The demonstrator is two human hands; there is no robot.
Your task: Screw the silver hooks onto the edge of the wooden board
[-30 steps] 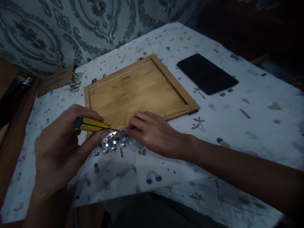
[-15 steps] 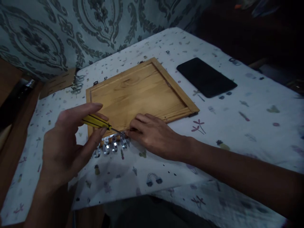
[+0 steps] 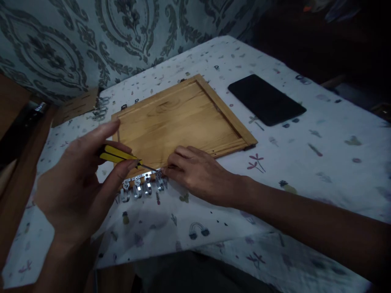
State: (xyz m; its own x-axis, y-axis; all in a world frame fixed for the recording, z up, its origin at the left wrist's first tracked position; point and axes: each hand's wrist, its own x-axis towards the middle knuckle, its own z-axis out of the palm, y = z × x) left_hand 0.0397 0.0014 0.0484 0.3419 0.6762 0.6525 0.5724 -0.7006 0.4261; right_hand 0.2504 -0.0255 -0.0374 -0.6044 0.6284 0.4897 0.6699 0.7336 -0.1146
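Note:
A yellow-and-black screwdriver (image 3: 117, 154) is held in my left hand (image 3: 77, 179), between thumb and fingers, with the index finger raised off the handle. The shaft slants down to the right, its tip at the right end of a shiny metal hook rail (image 3: 137, 177). This rail has several curved hooks hanging over the near edge of a framed wooden panel (image 3: 174, 118). My right hand (image 3: 195, 173) rests on that same edge, fingers curled, thumb and fingertips pressed at the rail's right end beside the tip. Whatever lies under those fingertips is hidden.
A dark tablet-like slab (image 3: 267, 99) lies right of the panel on the patterned tablecloth (image 3: 305, 171). At the back left are a brown cardboard piece (image 3: 75, 106) and more metal hooks (image 3: 101, 109). Patterned wallpaper (image 3: 131, 32) rises behind the table.
My left hand has shifted a little left and its index finger has lifted from the screwdriver, whose handle is turned. More of the rail's left hooks show. My right hand stays in place.

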